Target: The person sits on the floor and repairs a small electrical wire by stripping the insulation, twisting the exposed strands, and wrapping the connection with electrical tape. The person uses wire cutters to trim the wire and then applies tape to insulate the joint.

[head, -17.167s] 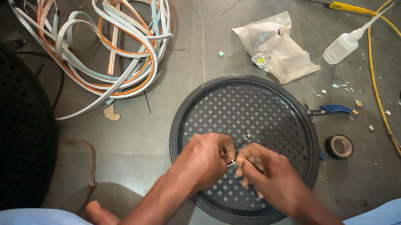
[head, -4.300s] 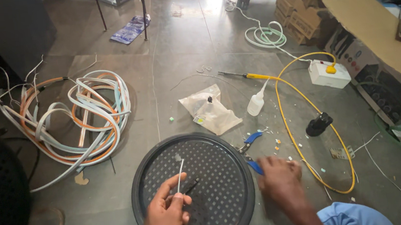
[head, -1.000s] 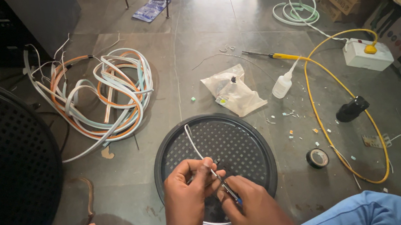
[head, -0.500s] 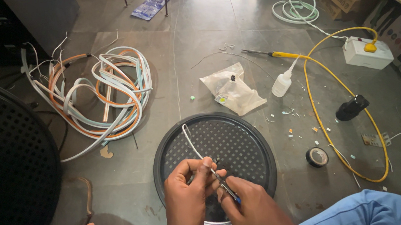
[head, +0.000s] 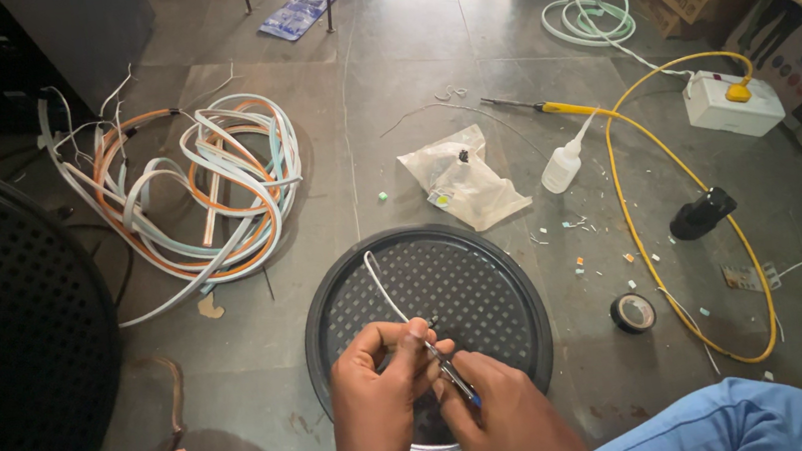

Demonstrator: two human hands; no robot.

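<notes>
Concrete floor, round black tray (head: pixel 502 274): left hand (head: pixel 372 365) pinches white wire (head: pixel 383 288); right hand (head: pixel 503 415) grips small tool (head: pixel 450 376); stripping apparently underway, next demanding steady pull

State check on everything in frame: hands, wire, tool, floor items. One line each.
left hand: pinched shut on white wire
right hand: closed on small tool
white wire: curved up over tray, free end loose
small tool: held at the wire, tip hidden
round perforated tray: flat on floor
squeeze bottle: tilted, capped
plastic bag: crumpled
tape roll: lying flat
bundle of strips: loosely coiled
yellow cable: looped on floor
</notes>
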